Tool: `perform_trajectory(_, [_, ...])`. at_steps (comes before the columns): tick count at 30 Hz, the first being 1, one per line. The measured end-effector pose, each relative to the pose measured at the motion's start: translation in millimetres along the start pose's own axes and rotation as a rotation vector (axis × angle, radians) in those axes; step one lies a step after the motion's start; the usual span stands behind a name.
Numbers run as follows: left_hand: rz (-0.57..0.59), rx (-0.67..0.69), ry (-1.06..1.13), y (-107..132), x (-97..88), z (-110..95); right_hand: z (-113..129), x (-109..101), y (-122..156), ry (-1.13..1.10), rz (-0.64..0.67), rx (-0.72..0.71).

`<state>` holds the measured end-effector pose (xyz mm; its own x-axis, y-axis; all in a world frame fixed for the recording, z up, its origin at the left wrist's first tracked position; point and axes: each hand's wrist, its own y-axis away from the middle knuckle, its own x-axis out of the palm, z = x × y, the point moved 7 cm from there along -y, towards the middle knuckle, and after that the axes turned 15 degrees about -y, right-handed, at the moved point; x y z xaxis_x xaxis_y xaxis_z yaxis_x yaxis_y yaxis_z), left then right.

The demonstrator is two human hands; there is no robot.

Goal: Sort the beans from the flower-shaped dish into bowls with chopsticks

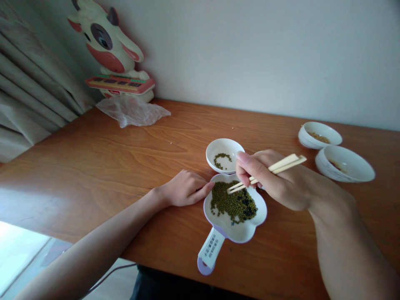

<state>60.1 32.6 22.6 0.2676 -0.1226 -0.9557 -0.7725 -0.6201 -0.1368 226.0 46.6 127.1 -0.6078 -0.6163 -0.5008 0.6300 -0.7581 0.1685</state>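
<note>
My right hand (270,177) is closed around a pair of wooden chopsticks (281,164). Their tips touch or hover just over green mung beans (225,200) in a white and purple flower-shaped dish (246,233) with a labelled handle. Black beans (246,204) lie among the green ones on the dish's right side. My left hand (187,189) rests on the table with its thumb at the dish's left rim, its fingers curled and partly hidden. Directly behind the dish, a white bowl (225,146) contains some green beans. Another bowl is mostly hidden behind my right hand.
Two white bowls (359,164) with small contents stand at the right; the rear bowl (304,137) holds tan grains. A crumpled clear plastic bag (134,112) and a cow-shaped toy keyboard (121,83) sit at the back left, by a curtain (37,79). A wall runs behind the wooden table (125,166).
</note>
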Motion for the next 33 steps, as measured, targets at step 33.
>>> perform_trajectory(33, [0.009,0.005,-0.038,0.6,2.5,0.6,0.4,0.3,0.3,0.014,0.016,-0.012])
